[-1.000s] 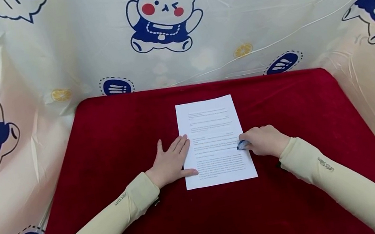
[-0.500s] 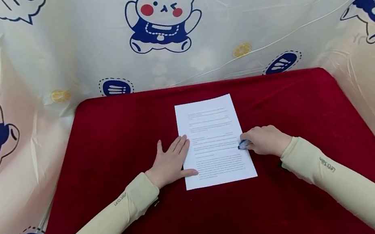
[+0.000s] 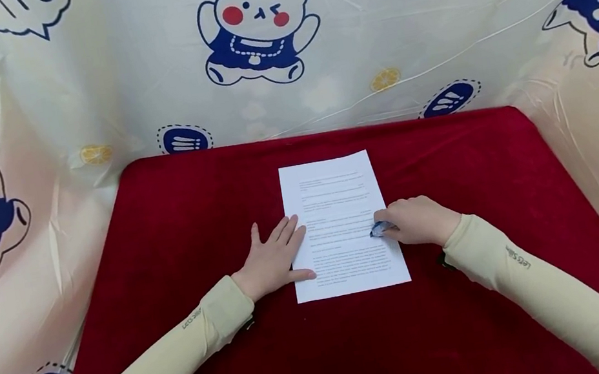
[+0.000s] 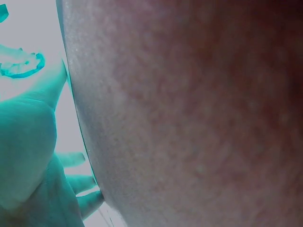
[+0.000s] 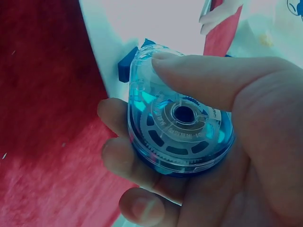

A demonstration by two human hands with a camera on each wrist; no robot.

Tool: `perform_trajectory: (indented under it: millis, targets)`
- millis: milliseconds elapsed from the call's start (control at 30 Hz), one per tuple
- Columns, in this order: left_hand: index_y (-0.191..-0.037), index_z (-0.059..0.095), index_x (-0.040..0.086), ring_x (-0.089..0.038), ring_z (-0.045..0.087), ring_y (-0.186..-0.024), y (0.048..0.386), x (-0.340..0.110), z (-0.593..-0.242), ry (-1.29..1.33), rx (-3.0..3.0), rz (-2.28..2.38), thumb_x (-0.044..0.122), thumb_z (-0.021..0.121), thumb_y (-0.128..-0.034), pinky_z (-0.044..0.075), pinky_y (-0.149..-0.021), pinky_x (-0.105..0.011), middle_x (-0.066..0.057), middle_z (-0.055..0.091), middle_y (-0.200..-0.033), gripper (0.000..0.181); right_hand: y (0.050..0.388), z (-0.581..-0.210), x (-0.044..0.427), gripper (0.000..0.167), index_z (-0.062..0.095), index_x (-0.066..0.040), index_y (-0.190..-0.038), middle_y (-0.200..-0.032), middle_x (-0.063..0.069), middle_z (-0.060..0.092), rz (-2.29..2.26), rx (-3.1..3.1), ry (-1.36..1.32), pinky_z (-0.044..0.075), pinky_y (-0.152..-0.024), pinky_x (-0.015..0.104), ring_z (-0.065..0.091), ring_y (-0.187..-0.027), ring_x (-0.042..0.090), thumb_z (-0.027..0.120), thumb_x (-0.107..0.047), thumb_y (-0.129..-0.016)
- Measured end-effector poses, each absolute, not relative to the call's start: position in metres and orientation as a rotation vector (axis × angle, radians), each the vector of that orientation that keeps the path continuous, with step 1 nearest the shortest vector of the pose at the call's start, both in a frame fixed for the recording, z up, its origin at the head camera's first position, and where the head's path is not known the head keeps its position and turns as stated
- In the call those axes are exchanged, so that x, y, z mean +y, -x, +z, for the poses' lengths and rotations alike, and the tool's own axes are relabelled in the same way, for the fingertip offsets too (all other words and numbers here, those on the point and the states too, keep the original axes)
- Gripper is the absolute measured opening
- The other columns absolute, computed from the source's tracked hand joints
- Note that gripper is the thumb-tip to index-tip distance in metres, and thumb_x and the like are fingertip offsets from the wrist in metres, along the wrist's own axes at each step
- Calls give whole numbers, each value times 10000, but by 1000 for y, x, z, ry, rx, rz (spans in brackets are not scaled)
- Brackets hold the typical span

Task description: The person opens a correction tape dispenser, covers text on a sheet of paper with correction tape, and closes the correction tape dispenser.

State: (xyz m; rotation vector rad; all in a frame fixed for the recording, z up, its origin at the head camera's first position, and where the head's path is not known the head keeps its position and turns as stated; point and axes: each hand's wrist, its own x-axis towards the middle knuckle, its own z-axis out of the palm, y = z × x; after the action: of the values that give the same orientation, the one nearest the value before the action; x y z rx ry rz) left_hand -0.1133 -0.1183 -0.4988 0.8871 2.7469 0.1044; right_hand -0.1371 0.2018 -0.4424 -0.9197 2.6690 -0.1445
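Left hand [image 3: 271, 262]: palm down, fingers straight, thumb and little finger spread apart; lay over the left edge of the sheet [image 3: 332, 191]. Sheet: white, printed, lay flat on red cloth [image 3: 195, 197]. Tape dispenser [image 5: 174, 135]: clear and blue, rounded; its tip was over the sheet's right part. Right hand [image 3: 427, 220]: clamped on the dispenser, thumb across its face, fingers curled behind.

The left hand [image 3: 271, 260] blocked the left edge of the paper [image 3: 331, 198], the right hand [image 3: 419, 220] and tape dispenser [image 5: 166, 124] the right! Between them ran a free lane; red cloth [image 3: 206, 192] spread wide around, patterned curtain [image 3: 140, 75] walling the back.
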Motion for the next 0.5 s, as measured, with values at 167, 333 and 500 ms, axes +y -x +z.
perform_trajectory:
  millis: [167,333,500]
  targets:
    - [-1586,406,41,-394,269,-1551,112,-118,-498,-920,2787,101,703,653,-904,213,-1114,-798,-232,314,-1662,983,137,-445,188,90,719,-138,-996,-759,-13,632,-145,2673,979,431,-544,259,492,-600,118,779,-162,-934]
    - [-1565,435,18,-386,376,-1481,110,-118,-495,-965,2823,63,687,661,-911,288,-1093,-777,-233,395,-1607,963,135,-444,169,86,693,-135,-951,-724,-17,606,-147,2657,1053,455,-550,275,491,-593,119,775,-155,-937]
    - [-1589,395,16,-379,354,-1502,109,-118,-493,-951,2791,42,703,653,-910,264,-1109,-776,-227,365,-1636,1000,132,-446,150,76,712,-119,-984,-737,-5,641,-150,2622,1110,475,-575,264,500,-601,103,765,-160,-949]
